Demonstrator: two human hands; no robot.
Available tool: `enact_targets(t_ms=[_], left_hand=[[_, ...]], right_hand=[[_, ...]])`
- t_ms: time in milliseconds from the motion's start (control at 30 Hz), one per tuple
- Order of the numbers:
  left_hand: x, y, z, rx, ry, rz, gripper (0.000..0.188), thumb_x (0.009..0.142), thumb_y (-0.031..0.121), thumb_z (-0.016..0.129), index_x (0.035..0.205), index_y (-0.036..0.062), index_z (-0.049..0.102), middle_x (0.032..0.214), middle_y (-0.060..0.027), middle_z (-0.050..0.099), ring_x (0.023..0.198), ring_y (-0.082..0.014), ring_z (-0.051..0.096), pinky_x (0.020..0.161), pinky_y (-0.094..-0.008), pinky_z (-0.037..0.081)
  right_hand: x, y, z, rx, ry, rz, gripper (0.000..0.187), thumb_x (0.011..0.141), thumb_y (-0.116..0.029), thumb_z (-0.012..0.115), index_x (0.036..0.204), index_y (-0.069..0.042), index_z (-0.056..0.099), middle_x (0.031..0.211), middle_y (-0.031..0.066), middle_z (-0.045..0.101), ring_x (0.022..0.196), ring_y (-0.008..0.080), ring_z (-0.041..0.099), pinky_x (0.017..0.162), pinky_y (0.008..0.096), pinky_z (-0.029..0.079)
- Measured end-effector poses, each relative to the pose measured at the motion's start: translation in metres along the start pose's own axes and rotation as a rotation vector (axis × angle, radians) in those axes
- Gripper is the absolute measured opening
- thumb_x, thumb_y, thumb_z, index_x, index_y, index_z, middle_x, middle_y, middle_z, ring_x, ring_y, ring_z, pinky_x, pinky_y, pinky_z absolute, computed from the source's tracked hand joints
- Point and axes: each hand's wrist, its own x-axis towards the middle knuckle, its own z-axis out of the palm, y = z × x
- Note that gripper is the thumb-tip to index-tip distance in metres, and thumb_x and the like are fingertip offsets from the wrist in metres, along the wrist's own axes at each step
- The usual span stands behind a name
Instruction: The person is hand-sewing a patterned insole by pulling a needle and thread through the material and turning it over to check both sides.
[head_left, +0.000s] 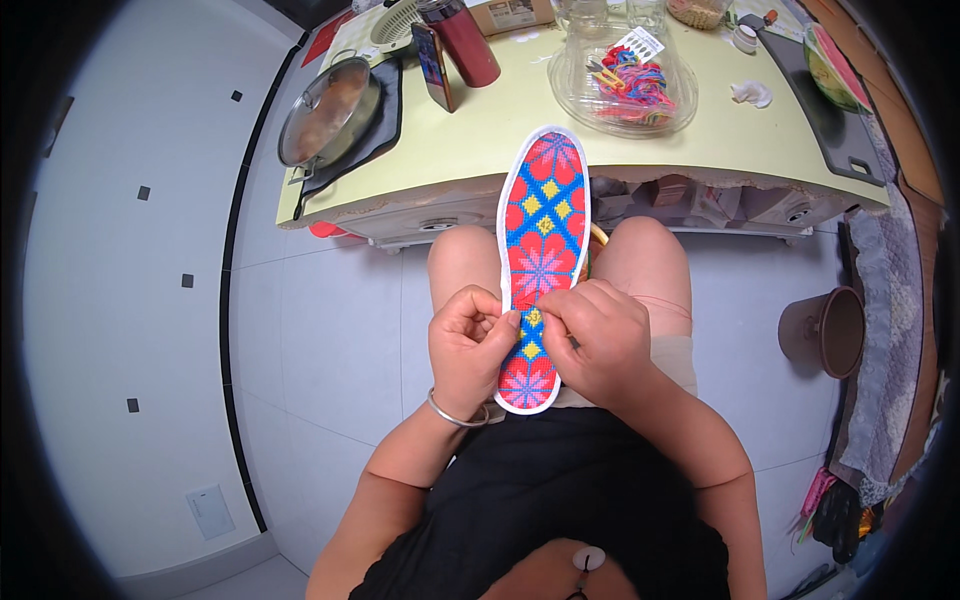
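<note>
A long embroidered insole (545,215) with a white edge stands lengthwise above my lap. Its stitched pattern shows red and pink flowers, blue bands and yellow diamonds. My left hand (472,345) is closed on the insole's left edge, thumb on the patterned face. On the opposite side my right hand (597,330) has its fingertips pinched together against the middle of the pattern. Whatever lies in that pinch is too small to make out. Fine red thread (662,303) trails beside my right hand across my right thigh.
Ahead is a pale yellow table (480,135). On it are a lidded pan (333,115), a propped phone (433,68), a red bottle (465,45), a clear plastic container (580,85) with colourful thread (640,88), and a watermelon piece (838,70). A brown bin (825,330) is at right.
</note>
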Motion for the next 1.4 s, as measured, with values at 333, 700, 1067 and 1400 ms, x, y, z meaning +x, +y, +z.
enact_targets(t_ms=[333, 700, 1067, 1400], left_hand=[[0.002, -0.002, 0.0, 0.023, -0.013, 0.012, 0.011, 0.083, -0.006, 0.06, 0.08, 0.0019, 0.052, 0.07, 0.0016, 0.056, 0.058, 0.0008, 0.047, 0.052, -0.0142, 0.038], [0.002, -0.001, 0.002, 0.01, -0.018, 0.002, 0.011, 0.083, -0.006, 0.06, 0.08, 0.0016, 0.052, 0.072, 0.0008, 0.058, 0.06, 0.0, 0.05, 0.054, -0.0142, 0.04], [-0.001, -0.016, 0.001, 0.477, 0.019, 0.355, 0.011, 0.075, -0.003, 0.066, 0.073, 0.0003, 0.055, 0.065, -0.0012, 0.053, 0.052, -0.0044, 0.045, 0.046, -0.0185, 0.035], [0.005, -0.008, -0.001, 0.466, 0.016, 0.397, 0.006, 0.081, 0.001, 0.064, 0.081, -0.002, 0.059, 0.072, -0.0053, 0.059, 0.062, -0.0097, 0.053, 0.057, -0.0223, 0.043]], right_hand=[[0.0, 0.001, 0.0, 0.004, 0.022, -0.004, 0.016, 0.067, -0.001, 0.064, 0.081, -0.004, 0.058, 0.066, 0.007, 0.054, 0.059, 0.0232, 0.056, 0.051, 0.0335, 0.045], [-0.001, 0.001, 0.001, -0.004, 0.025, 0.003, 0.015, 0.066, -0.001, 0.064, 0.08, -0.004, 0.058, 0.065, 0.007, 0.054, 0.059, 0.0234, 0.056, 0.05, 0.0336, 0.044], [0.001, -0.006, -0.001, -0.054, -0.076, 0.06, 0.011, 0.068, -0.004, 0.065, 0.075, -0.004, 0.055, 0.064, 0.0082, 0.053, 0.058, 0.0249, 0.055, 0.051, 0.0352, 0.044], [0.001, -0.002, -0.005, -0.025, 0.027, 0.067, 0.014, 0.071, -0.008, 0.069, 0.082, -0.004, 0.061, 0.075, 0.0101, 0.059, 0.067, 0.0237, 0.056, 0.058, 0.0325, 0.046]])
